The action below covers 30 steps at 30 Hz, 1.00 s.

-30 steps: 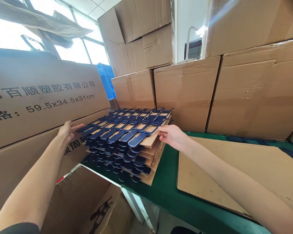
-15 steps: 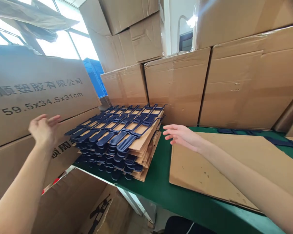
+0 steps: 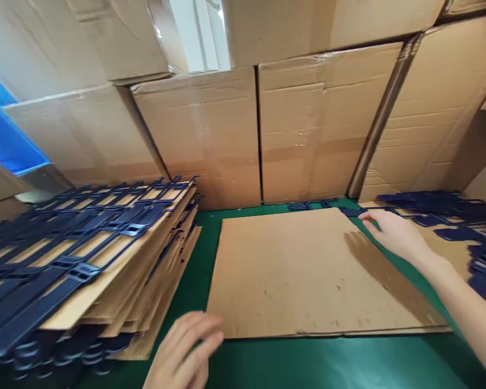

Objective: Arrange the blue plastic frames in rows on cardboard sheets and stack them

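Note:
My left hand (image 3: 188, 351) is at the near left corner of a flat cardboard sheet (image 3: 283, 270), empty, its fingers loosely bent and apart. Past the sheet's far right corner, my right hand (image 3: 392, 232) reaches out with thumb and fingers apart. Its fingertips come close to a dark blue plastic piece (image 3: 350, 212); whether they touch it I cannot tell. To the left stands a stack of cardboard sheets (image 3: 146, 302) layered with dark blue plastic parts (image 3: 85, 270), flat-ended with thin frames.
More dark blue parts (image 3: 461, 235) lie heaped on cardboard at the right. Behind the green table (image 3: 259, 356) rises a wall of large cardboard boxes (image 3: 202, 135). A blue crate (image 3: 8, 135) shows at the far left.
The view has swung right. My left hand has left the printed box and come over to the sheet's near corner. My right hand has moved right, across the sheet to the blue parts.

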### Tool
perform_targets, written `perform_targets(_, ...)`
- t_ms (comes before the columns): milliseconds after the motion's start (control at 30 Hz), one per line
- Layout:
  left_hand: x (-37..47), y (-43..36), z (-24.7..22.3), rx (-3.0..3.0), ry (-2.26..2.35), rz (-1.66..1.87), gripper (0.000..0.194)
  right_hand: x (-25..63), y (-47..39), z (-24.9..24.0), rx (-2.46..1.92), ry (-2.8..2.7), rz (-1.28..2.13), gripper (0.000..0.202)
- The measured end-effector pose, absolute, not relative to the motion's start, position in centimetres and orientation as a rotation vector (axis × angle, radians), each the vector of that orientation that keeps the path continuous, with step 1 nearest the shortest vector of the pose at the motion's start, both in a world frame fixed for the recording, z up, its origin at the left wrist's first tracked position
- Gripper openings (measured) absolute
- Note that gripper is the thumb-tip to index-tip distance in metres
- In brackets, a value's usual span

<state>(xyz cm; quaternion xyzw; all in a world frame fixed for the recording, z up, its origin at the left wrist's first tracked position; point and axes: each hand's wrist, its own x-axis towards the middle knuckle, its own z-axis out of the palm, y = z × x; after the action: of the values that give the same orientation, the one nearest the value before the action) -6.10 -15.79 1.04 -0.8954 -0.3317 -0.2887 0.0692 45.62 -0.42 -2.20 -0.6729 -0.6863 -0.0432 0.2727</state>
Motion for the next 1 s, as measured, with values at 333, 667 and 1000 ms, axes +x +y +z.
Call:
perform_targets(333,-1.1,9.4,-0.3,-2.479,-2.075,-1.404,0.042,46.7,-1.7,-6.4,-1.891,-1.831,-0.004,0.026)
perform_targets(667,-0.7,15.2,-1.7,-2.339,-2.348,-1.387,0.034,46.7,-2.0,-3.7,-2.024,-1.64,0.248,0.02)
perform_targets(1000,-1.8,16.1,-3.0,-2.267,-2.395,-1.175,0.038,50.3,1.1,-2.8,-2.064,-1.626,0.111,0.032)
